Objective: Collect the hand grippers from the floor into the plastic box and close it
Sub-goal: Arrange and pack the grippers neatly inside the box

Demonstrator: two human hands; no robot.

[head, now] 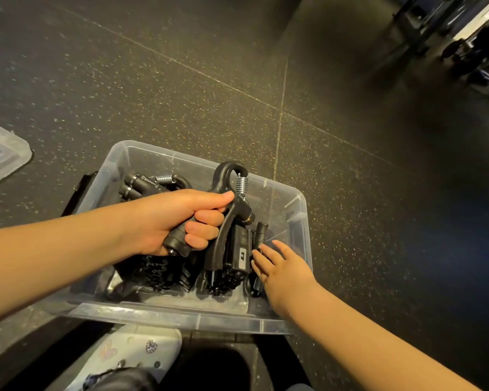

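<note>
A clear plastic box (297,204) stands on the dark floor in front of me, open at the top. Several black hand grippers (158,275) with metal springs lie piled inside it. My left hand (175,218) grips one handle of a black hand gripper (226,179) and holds it upright over the pile, its hooked top and spring above the box rim. My right hand (280,266) reaches into the box's right side with straight fingers, touching another gripper (239,249) that lies there.
The box's clear lid (3,153) lies on the floor at the left edge. A white shoe with charms (136,351) is just below the box. Dark gym equipment (469,46) stands at the top right. The floor is speckled black rubber tiles.
</note>
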